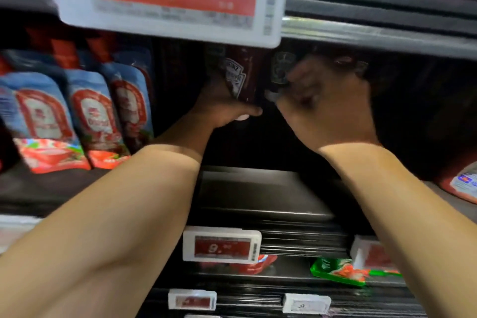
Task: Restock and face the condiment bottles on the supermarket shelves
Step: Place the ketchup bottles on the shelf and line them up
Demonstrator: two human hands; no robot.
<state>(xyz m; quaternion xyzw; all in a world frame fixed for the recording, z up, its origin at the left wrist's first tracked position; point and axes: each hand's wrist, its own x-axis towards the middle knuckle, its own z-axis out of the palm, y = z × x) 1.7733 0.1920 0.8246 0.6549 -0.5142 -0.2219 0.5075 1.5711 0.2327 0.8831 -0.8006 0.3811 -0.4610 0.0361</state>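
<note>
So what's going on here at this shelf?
A person is reaching deep into a supermarket shelf with both arms. The left hand grips a dark ketchup bottle near its base, apparently upside down, cap end lowest. The right hand is curled on another dark bottle beside it, blurred. Blue and red sauce pouches stand at the left, price tags below.

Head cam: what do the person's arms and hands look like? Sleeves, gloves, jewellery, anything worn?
Both forearms are bare right up to the bottom edge of the frame: no sleeves or cuffs show. The left hand and right hand wear no gloves. No watch, bracelet or ring is visible, though motion blur, worst on the right hand, could hide something small. A pale thumbnail shows on the left hand.
</note>
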